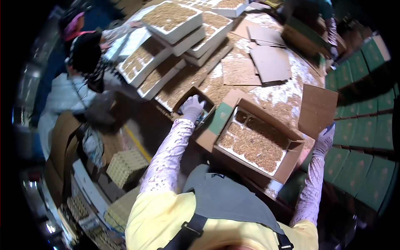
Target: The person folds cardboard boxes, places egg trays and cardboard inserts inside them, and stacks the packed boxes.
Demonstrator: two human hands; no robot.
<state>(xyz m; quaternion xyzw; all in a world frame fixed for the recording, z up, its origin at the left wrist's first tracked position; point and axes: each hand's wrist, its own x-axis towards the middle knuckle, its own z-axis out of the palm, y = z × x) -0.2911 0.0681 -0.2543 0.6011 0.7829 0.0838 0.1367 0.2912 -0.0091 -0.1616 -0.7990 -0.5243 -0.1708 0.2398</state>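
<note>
Central: open carton (246, 163) at the tabletop's (303, 75) near edge, in front of the wearer's grey apron (225, 196); inside it, white tray (271, 173) w/ tan flakes (254, 146) over most of its surface, two dark hollows showing at the upper L corner. Green-marked flap (221, 117) folded out on the carton's L side.

LH (193, 108), gloved, reaches into small box (211, 109), just beyond the L flap; fingers partly hidden, so cannot tell if LH grip is closed on anything. Bluish items beside the fingers, too small to ID.

RH (323, 141), gloved, at R of carton: grip closed on the lower R edge of a brown panel (317, 110), which is tilted up near the carton's far R corner. Cannot tell whether panel is loose or attached.

Far side of tabletop: cardboard sheets (271, 64), overlapping, amid scattered flakes. Upper L: stacked foam trays (182, 45), several flake-topped. Along R: green cartons (354, 108) in stacked rows, approx. parallel to the tabletop.

Bkgd: one co-worker (86, 56) w/ dark head covering at upper L, arm extended toward the trays; another person (329, 25), upper R, near a large box (306, 35). Lower L: moulded-tray stack (125, 167), well apart from the carton.
</note>
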